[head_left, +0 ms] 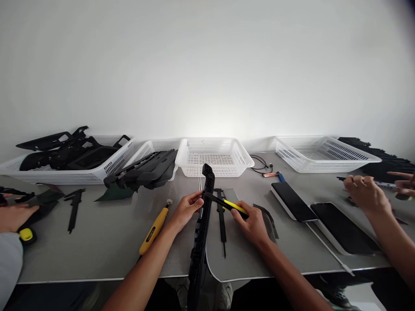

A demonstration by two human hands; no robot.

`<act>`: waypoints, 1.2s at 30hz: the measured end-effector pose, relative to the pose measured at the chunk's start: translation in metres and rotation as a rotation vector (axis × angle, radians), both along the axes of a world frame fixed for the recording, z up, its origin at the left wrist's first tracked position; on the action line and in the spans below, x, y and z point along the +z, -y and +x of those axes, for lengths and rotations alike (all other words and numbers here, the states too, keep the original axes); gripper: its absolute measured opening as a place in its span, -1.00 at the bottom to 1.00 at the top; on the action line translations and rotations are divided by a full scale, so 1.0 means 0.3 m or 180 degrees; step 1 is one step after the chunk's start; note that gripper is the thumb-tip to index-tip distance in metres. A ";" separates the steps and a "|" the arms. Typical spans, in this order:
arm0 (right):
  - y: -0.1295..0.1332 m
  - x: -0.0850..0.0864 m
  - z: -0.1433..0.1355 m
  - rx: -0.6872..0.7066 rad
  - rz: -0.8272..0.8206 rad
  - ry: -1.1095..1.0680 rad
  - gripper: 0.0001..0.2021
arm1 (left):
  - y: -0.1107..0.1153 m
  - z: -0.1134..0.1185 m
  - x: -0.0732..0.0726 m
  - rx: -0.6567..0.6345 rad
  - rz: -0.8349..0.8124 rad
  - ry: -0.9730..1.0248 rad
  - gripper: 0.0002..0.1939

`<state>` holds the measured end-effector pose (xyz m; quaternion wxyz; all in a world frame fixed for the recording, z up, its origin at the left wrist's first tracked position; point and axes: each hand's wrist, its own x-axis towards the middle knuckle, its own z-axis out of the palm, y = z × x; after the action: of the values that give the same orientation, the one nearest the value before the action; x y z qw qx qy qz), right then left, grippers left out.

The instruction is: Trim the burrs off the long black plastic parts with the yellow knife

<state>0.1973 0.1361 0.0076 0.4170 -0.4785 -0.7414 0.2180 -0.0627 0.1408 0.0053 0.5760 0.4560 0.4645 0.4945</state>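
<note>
Holding a long black part (201, 220), the left hand (185, 212) pinches it near its upper end, thumb and fingers closed. The right hand (253, 223) grips a black-and-yellow tool (236, 207), its dark tip at the part's edge, just beside the left fingertips; contact is hard to confirm. Work on this part looks underway, not finished; how much is left cannot be told. Between the hands lies a black caliper (221, 222); left of the left fingers, a yellow-handled tool (154, 232); beyond both, a white basket (228, 172).
</note>
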 end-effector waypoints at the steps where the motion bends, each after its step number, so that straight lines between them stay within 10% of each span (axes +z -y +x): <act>1: -0.001 -0.002 0.000 -0.0001 -0.0009 0.0013 -0.69 | 0.000 0.000 0.000 -0.0003 0.0006 -0.0004 -0.04; 36: 0.009 -0.014 -0.001 0.0123 0.0114 0.0082 -0.73 | -0.002 -0.004 0.001 0.0132 0.0012 0.0107 -0.08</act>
<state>0.1970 0.1334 0.0034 0.4117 -0.4594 -0.7595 0.2066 -0.0640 0.1415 0.0055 0.5725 0.4389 0.4633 0.5147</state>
